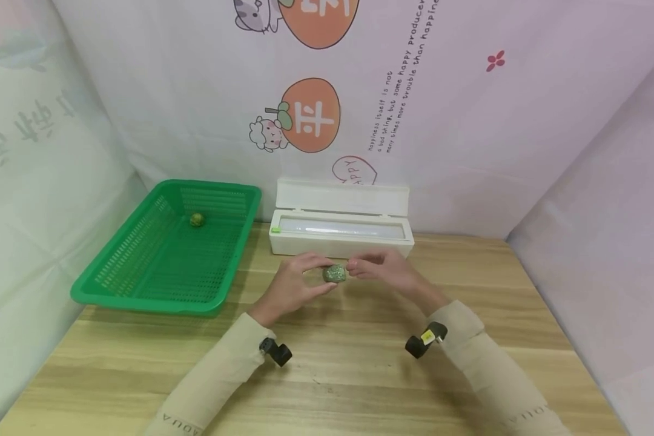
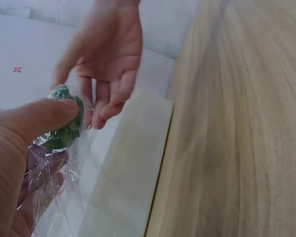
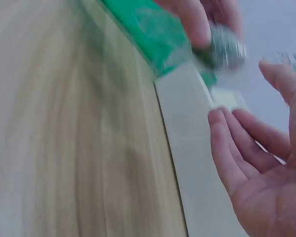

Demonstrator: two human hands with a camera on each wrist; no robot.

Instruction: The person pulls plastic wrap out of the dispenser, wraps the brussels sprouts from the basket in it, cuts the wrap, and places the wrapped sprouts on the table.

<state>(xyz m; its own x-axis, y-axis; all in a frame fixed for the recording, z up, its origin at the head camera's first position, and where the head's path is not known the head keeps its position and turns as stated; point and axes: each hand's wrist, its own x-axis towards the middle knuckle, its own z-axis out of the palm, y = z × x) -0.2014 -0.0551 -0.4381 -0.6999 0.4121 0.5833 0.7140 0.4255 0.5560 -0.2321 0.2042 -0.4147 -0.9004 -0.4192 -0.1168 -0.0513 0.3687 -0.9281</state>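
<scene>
Printed cloth backdrop [image 1: 452,121] spans the far side; wood-grain table [image 1: 349,375] runs beneath the work. Green basket [image 1: 142,304] sits at far left, slatted and shallow. White box [image 1: 342,245] lies far centre, to the right of the basket, long side across the table, lid tipped back against the backdrop; a pale, shiny strip shows inside, exact nature unclear. Left hand [image 1: 294,284] is on the near side of the box, gripping a green lump [image 1: 335,274] between thumb and fingers. Right hand [image 1: 389,269] is just to the right, holding nothing; head view makes its fingers look bent, whereas the right wrist view shows them loosely extended, with a gap between them and the lump. Left wrist view alone makes plain the clear film [image 2: 64,182] around the lump, trailing loose below it towards the left palm; from the head only a glossy surface reads. Lump lies at the left fingertips, thumb across one face, its right end facing the right fingertips. Smallest item: mottled greenish-yellow ball [image 1: 197,220] in the basket, towards its far end.
</scene>
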